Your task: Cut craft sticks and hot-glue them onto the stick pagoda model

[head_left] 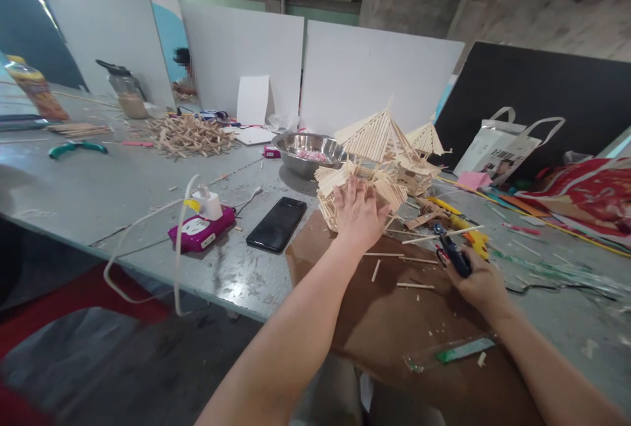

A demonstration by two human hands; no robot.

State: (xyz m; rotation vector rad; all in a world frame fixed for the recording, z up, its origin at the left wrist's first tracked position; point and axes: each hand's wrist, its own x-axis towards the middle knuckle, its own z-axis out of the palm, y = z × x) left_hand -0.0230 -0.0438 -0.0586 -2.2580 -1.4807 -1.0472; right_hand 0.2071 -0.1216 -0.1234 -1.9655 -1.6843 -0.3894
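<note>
- While reaching across the brown board [379, 317], had open room over its near middle, with its left edge close to the black phone [277, 224] and the near edge of the grey table [138, 183] farther left.
- Rested the left hand [359, 209] palm down, fingers spread and unclenched, on the stick-built model [367, 140], at the board's far side and directly under that palm.
- Had the right hand [480, 281] closed around a dark tool [457, 255], right of the model and nearer; could not tell the tool's exact kind.
- Counted two pointed stick roofs, the larger at left; at least four loose sticks [415, 285] on the board; one phone; one purple power strip [204, 232] at left; one steel bowl [296, 163] beyond; two bottles [127, 91] far left.
</note>
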